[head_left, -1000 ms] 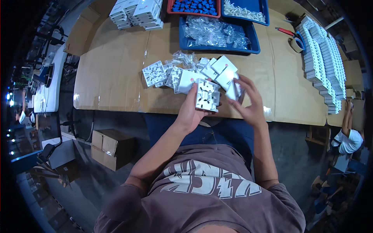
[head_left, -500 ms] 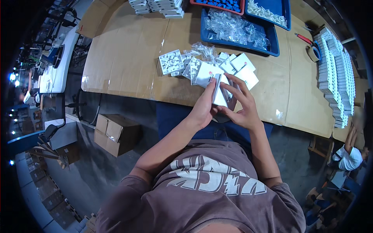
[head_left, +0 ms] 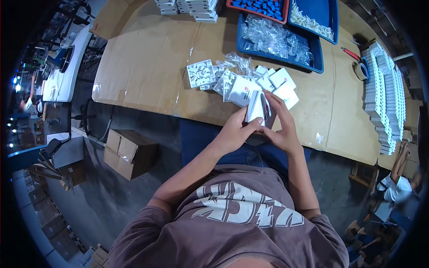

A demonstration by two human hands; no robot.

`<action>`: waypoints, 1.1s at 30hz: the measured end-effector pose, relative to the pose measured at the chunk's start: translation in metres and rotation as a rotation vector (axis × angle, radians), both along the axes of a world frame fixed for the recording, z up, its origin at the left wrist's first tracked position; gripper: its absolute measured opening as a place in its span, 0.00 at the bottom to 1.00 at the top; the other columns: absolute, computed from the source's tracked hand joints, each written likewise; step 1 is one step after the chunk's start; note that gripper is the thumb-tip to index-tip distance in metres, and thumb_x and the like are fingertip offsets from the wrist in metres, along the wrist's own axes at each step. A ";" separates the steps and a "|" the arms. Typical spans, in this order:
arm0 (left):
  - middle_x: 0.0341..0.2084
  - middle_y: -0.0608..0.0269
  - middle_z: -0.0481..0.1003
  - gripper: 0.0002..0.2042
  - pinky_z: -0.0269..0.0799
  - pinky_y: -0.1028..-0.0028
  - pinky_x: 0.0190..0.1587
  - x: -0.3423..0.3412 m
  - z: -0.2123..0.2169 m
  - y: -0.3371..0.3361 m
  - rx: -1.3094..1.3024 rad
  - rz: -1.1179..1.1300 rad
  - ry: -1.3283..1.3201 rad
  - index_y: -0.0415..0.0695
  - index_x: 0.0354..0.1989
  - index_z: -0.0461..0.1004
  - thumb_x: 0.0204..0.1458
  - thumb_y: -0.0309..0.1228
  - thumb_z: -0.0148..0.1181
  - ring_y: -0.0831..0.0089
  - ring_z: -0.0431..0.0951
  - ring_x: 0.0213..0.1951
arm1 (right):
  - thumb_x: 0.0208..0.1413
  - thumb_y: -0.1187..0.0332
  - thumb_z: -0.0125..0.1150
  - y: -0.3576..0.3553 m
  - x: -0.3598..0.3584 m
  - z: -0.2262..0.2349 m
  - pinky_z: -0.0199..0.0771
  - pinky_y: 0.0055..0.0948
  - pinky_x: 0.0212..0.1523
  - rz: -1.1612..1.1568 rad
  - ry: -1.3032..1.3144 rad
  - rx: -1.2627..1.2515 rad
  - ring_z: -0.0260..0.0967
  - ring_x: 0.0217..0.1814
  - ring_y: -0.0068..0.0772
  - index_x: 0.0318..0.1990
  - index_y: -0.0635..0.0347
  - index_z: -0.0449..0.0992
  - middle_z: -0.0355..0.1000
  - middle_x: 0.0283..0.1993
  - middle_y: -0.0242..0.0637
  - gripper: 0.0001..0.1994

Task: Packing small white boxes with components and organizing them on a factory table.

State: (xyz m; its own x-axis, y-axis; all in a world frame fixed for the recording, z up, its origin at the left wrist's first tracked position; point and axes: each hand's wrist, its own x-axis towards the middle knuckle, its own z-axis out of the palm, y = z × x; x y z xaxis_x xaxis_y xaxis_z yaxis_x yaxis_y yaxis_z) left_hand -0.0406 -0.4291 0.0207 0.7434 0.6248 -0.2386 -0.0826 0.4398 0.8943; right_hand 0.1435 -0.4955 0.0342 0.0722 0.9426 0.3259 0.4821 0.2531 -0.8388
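Close to the table's front edge, a small white box (head_left: 256,109) is tilted between my two hands. My left hand (head_left: 235,130) grips its left side, with the thumb laid along the lower end. Around the right side curl the fingers of my right hand (head_left: 283,128), the thumb below. Just beyond lies a loose pile: a white square plate with a grey pattern (head_left: 201,73), a white square piece with a small red mark (head_left: 242,90), more white squares (head_left: 281,79) and clear plastic bags (head_left: 241,64). My hands hide part of the box.
A blue tray (head_left: 318,56) of clear plastic packets sits behind the pile. Beyond are a red tray (head_left: 285,17) of blue pieces and a blue tray (head_left: 336,22) of white pieces. White stacks (head_left: 377,100), a tape roll (head_left: 360,70) and a red-handled tool (head_left: 350,53) are at right.
The box has turned in my hands and moved slightly nearer to me. My left thumb has slid down from its upper side to its lower end.
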 end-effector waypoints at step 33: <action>0.46 0.59 0.78 0.20 0.77 0.77 0.42 -0.083 -0.016 0.143 0.198 0.947 0.038 0.35 0.62 0.68 0.66 0.31 0.61 0.78 0.79 0.42 | 0.74 0.67 0.52 0.094 -0.040 -0.009 0.73 0.23 0.43 -0.221 0.417 -0.224 0.72 0.39 0.20 0.49 0.67 0.77 0.78 0.40 0.35 0.12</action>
